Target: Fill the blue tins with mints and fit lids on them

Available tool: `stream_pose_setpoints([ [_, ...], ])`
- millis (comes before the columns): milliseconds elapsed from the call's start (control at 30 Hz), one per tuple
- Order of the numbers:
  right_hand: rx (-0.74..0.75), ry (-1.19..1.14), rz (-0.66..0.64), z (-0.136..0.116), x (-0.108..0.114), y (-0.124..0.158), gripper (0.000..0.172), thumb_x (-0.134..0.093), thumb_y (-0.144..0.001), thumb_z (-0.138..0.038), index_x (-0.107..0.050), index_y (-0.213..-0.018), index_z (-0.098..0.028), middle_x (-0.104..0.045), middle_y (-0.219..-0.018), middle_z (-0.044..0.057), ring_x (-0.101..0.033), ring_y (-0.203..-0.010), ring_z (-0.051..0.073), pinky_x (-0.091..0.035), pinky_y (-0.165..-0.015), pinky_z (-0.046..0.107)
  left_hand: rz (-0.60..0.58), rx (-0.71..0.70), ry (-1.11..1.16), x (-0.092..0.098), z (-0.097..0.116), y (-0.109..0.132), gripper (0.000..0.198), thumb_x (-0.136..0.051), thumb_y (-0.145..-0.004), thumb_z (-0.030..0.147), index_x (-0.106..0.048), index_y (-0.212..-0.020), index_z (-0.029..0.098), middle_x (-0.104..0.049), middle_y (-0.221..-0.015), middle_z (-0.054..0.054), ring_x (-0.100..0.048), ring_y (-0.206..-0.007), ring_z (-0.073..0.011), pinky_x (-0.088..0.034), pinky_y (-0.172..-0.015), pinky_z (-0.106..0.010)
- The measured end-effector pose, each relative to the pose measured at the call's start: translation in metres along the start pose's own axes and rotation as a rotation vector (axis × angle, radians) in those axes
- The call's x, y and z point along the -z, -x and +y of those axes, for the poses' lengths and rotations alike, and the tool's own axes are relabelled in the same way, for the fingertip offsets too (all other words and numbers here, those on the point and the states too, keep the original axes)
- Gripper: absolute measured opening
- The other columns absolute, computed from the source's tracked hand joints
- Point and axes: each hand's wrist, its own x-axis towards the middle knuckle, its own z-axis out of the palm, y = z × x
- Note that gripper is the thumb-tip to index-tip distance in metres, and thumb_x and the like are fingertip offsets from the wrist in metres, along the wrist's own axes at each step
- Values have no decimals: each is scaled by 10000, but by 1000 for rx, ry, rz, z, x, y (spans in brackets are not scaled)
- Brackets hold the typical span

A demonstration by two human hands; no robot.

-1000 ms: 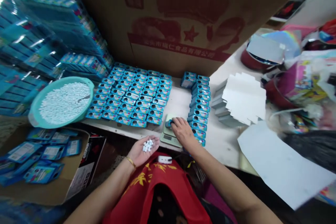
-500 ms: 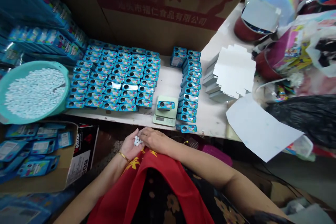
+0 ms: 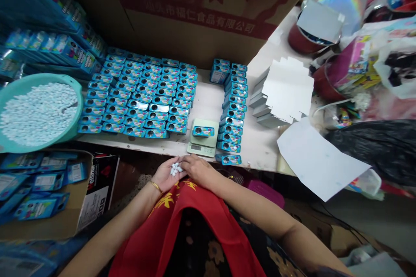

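My left hand [image 3: 165,176] is cupped palm up in front of the table edge, holding a small pile of white candies [image 3: 176,169]. Against it rests my right hand [image 3: 197,170], palm down, its curled fingertips at the candies; what they pinch, if anything, is hidden. Just beyond my hands, a small pale green scale [image 3: 201,151] carries one blue box [image 3: 203,131]. At the left, a turquoise basin [image 3: 73,126] is full of the same kind of candies.
Rows of blue boxes [image 3: 136,112] stand left of the scale, and another column [image 3: 230,130] to its right. Folded white cartons [image 3: 287,88] and a white sheet [image 3: 321,156] lie farther right. A large cardboard box [image 3: 195,30] stands behind. An open carton [image 3: 73,216] holds blue packs.
My left hand has opened a little, so more of the candies show in the palm. The right hand stays beside it. The whole view has shifted slightly.
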Motion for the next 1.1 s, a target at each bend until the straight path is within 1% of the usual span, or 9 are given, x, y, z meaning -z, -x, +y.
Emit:
stream_pose_setpoints([
  [200, -23, -157, 140, 12, 10, 2, 182, -480, -792, -135, -577, -941, -172, -555, -904, 50, -489, -862, 140, -407, -790, 269, -101, 4, 2, -6, 3, -6, 203, -415, -813, 148, -582, -877, 52, -613, -690, -69, -598, -698, -140, -484, -758, -315],
  [300, -45, -214, 282, 25, 30, -2, 172, -481, -773, -112, -589, -894, -170, -563, -880, 46, -507, -849, 132, -419, -769, 248, -98, -6, 9, -13, 6, -9, 228, -424, -807, 156, -573, -935, 41, -638, -834, -122, -600, -858, -190, -458, -826, -334],
  [400, -125, -199, 419, 46, 48, -13, 170, -465, -765, -100, -598, -848, -166, -568, -848, 45, -521, -838, 128, -425, -759, 239, -56, -9, 19, -21, 11, -10, 273, -441, -795, 164, -551, -1001, 20, -604, -1016, -184, -521, -1042, -257, -426, -882, -367],
  [533, -208, -66, 398, 68, 55, -26, 204, -435, -797, -131, -607, -899, -176, -568, -879, 57, -521, -867, 139, -416, -795, 259, -21, -40, 39, -26, 16, -9, 310, -455, -780, 152, -530, -1043, 6, -582, -1065, -210, -473, -1098, -279, -422, -891, -383],
  [633, -221, -9, 364, 75, 56, -26, 237, -409, -831, -172, -590, -982, -185, -564, -953, 70, -516, -916, 150, -412, -820, 271, -3, -50, 54, -23, 16, -7, 313, -462, -772, 143, -530, -1046, 7, -587, -1059, -207, -475, -1097, -276, -425, -890, -381],
  [800, -220, -83, 456, 57, 56, -14, 274, -347, -861, -179, -560, -1034, -182, -566, -986, 77, -510, -950, 148, -417, -837, 294, -10, -30, 60, -15, 12, -7, 277, -457, -783, 152, -550, -1012, 28, -598, -1038, -190, -505, -1065, -258, -425, -883, -371],
  [867, -160, -91, 388, 38, 47, -9, 264, -353, -863, -194, -557, -1031, -183, -571, -975, 76, -504, -949, 155, -417, -840, 311, -40, -16, 59, -12, 9, -7, 253, -446, -799, 169, -562, -983, 41, -624, -963, -166, -561, -980, -231, -436, -860, -360],
  [967, -19, 10, 143, 6, 26, -8, 259, -402, -846, -215, -529, -1065, -158, -559, -985, 83, -482, -931, 181, -429, -812, 319, -56, -10, 68, -7, 5, -7, 239, -416, -828, 201, -576, -938, 62, -645, -776, -97, -617, -756, -161, -477, -766, -304],
  [1100, 55, 161, -19, -16, 6, -11, 231, -407, -833, -158, -516, -1031, -108, -539, -964, 94, -453, -916, 199, -441, -764, 302, -13, 32, 60, 1, 2, -3, 292, -378, -849, 224, -556, -1007, 56, -639, -820, -103, -609, -742, -149, -480, -732, -279],
])
